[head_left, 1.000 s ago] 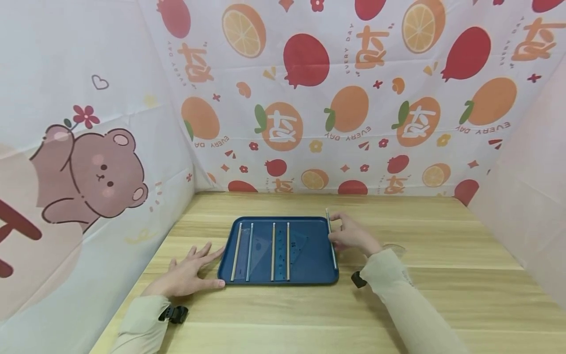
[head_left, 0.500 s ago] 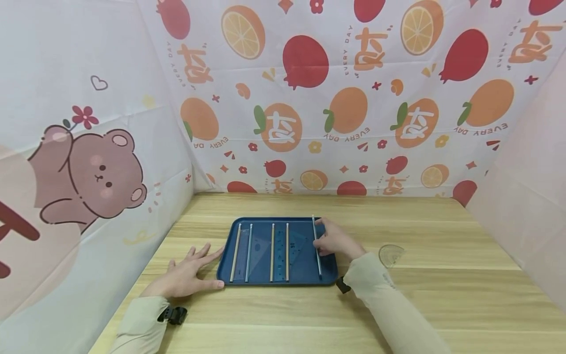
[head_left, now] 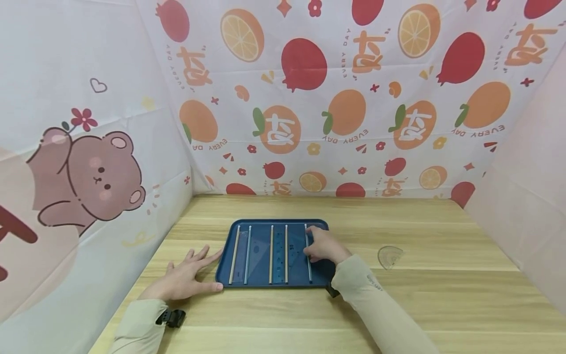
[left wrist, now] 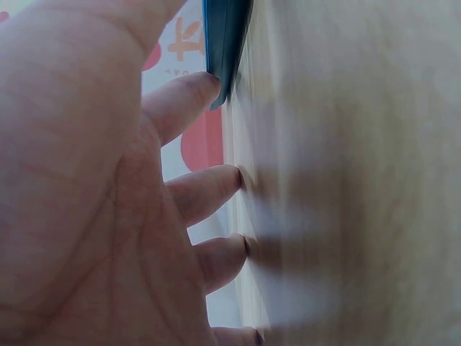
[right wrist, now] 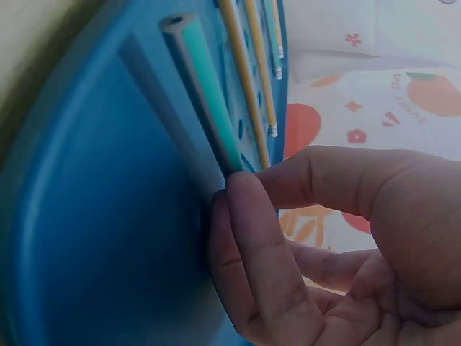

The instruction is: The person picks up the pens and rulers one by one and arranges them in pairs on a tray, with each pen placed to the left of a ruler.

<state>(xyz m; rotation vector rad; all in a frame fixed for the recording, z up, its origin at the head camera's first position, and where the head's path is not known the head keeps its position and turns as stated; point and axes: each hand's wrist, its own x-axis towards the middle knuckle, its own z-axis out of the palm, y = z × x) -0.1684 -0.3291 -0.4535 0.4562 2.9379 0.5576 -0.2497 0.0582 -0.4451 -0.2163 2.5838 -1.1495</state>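
My right hand (head_left: 325, 246) pinches a blue-green pencil (head_left: 309, 268) between thumb and fingertips, over the right part of the blue tray (head_left: 283, 286). In the right wrist view that pencil's blunt end (right wrist: 176, 24) stands off the tray floor, its shadow below. Spread out at the tray's left side, my left hand (head_left: 183, 278) touches the rim with thumb and index finger; the other fingertips rest on the table in the left wrist view. Farther left in the tray lie a wooden pencil (head_left: 234, 255), a blue pencil (head_left: 248, 255) and two more wooden pencils (head_left: 271, 255).
Between the pencils lie a clear ruler (head_left: 240, 258), a clear set square (head_left: 258, 253), a blue ruler (head_left: 278, 263) and a bluish set square (head_left: 295, 250). A clear protractor (head_left: 390, 257) lies on the wooden table (head_left: 442, 295) right of the tray. Printed cloth surrounds the table.
My right hand has carried the blue-green pencil leftward from the tray's right rim and lowered it toward the tray floor. The protractor has come out from behind the sleeve. My left hand stays put.
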